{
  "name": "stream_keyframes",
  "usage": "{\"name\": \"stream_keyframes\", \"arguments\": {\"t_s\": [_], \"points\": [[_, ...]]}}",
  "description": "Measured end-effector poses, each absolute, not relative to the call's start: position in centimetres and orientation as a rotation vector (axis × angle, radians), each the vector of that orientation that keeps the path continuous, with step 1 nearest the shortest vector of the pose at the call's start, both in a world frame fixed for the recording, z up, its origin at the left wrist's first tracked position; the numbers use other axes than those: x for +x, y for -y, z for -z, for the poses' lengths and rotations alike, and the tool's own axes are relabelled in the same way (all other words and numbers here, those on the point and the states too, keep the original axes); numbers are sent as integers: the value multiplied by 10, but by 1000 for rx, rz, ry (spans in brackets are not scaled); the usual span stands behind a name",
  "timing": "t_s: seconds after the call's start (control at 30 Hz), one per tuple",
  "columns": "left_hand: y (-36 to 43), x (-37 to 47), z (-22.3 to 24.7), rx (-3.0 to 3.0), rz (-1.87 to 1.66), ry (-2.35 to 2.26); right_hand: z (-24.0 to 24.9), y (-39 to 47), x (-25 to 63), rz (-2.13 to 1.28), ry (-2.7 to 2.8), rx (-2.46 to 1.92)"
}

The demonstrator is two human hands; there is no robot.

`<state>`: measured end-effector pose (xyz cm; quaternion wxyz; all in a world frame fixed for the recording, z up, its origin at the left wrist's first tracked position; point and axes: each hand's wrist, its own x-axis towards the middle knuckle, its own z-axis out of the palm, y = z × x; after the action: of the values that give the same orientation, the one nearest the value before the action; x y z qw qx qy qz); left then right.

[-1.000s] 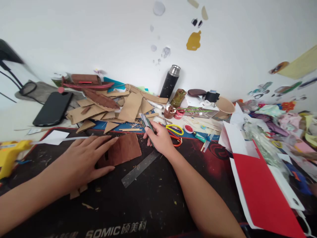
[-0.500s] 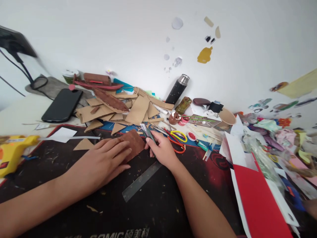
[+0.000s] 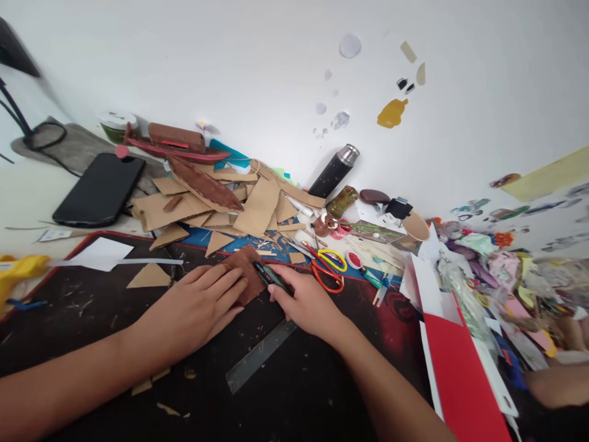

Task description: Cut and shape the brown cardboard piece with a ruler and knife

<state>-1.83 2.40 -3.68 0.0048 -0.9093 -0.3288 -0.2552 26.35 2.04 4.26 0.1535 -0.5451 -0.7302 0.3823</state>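
Observation:
My left hand (image 3: 196, 307) lies flat with its fingers stretched over a small brown sheet (image 3: 251, 287), which rests on the black desk mat. The hand covers the sheet's left part. In my right hand (image 3: 310, 302) is a dark green utility knife (image 3: 271, 279), its front end over the sheet's upper right edge. I cannot make out whether the blade touches the sheet. A clear ruler (image 3: 257, 362) lies slantwise on the mat below both hands, its upper end near my right wrist.
Cardboard scraps (image 3: 257, 205) and a brown boat-shaped piece (image 3: 205, 184) are heaped behind my hands. Scissors (image 3: 327, 273) lie to the right. A yellow glue gun (image 3: 23, 273) is at left, a phone (image 3: 100, 189) behind it. Red card (image 3: 460, 374) and another person's arm (image 3: 559, 383) are at right.
The knife's front end, pointing up beyond the brown sheet before, has come down and left over the sheet's edge. My left hand stays on the sheet. The camera view has shifted slightly.

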Motion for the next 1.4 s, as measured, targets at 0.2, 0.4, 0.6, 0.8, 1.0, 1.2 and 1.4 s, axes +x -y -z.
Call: {"name": "stream_keyframes", "arguments": {"t_s": [0.2, 0.4, 0.6, 0.8, 1.0, 1.2, 1.4], "points": [[-18, -19, 44, -2891, 796, 1069, -49, -21, 261, -880, 2320, -1593], [-16, -17, 42, -2892, 791, 1076, -53, -24, 260, -835, 2412, -1608], [-15, -17, 41, -2869, 780, 1030, -56, -29, 255, -765, 2477, -1618], [-15, -20, 42, -2942, 798, 1064, -52, -29, 254, -735, 2506, -1630], [-15, -20, 40, -2936, 827, 1055, -55, -30, 249, -762, 2521, -1659], [-12, -12, 32, -2830, 815, 1091, -63, -31, 244, -783, 2550, -1701], [-12, -9, 24, -2774, 823, 1066, -63, -31, 244, -757, 2561, -1708]]}}
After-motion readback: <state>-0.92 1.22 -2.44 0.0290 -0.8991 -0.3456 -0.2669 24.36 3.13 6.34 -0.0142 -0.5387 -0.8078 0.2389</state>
